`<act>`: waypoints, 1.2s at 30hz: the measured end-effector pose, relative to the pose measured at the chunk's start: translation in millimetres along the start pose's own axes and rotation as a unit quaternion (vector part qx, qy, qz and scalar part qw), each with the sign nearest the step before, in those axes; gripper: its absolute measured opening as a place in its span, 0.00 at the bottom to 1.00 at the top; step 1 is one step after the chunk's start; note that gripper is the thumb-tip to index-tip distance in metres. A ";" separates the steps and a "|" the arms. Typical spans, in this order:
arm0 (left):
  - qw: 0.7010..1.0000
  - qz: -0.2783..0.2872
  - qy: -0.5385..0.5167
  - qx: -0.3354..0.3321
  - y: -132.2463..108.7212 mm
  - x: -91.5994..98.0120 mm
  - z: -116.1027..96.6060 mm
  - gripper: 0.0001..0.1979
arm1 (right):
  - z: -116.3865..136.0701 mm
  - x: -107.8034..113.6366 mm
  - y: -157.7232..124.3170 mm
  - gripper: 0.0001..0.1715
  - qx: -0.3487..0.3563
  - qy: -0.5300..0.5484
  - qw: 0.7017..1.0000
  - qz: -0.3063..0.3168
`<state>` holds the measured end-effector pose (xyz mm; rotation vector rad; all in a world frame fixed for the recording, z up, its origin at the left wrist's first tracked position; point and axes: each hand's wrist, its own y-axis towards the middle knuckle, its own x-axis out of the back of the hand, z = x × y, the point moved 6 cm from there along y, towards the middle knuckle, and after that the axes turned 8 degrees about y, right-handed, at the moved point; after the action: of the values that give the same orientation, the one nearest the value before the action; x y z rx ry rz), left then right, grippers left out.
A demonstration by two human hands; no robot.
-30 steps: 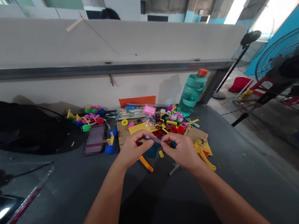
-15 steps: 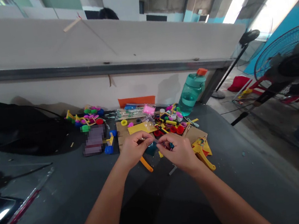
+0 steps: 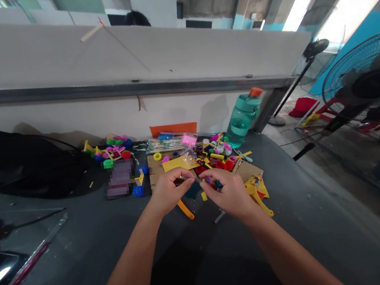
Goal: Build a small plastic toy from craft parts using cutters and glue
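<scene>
Bare concrete room, white partition wall with a metal rail across it, top of another person's head showing beyond it. Stand fan at far right of the hands, on a concrete floor beside a red stool. Black bag lies left of the hands on the grey surface.

Clutter sits mostly just ahead of the hands: yellow foam sheet on a cardboard sheet, red bottle caps, yellow sticks, a pink block, a bundle of sticks in clear plastic. Teal water bottle with an orange cap stands beyond the right hand. Colored assembled parts and blue caps lie further left, by a pixelated blurred patch. Curved orange piece lies just below the left hand; yellow plastic cut-out lies just right of the right hand.

Both hands are curled, held over the pile, fingertips close together. Small dark blue piece pokes out at the right hand's fingers, apparently pinched there. Left hand's fingers are bent toward it, but whether they grip anything is hidden. Dark teal foam piece sits right under the gap between the hands.
</scene>
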<state>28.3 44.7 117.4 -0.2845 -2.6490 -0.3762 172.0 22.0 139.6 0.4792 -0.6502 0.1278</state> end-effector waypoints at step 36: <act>0.999 -0.006 -0.043 -0.002 0.1 -3.9 1.3 0.08 | -0.6 -0.9 1.5 0.09 0.026 0.052 0.998 0.034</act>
<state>31.2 44.7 114.5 -0.2928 -2.7345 -0.3806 171.2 23.6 139.2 0.4974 -0.5633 0.2331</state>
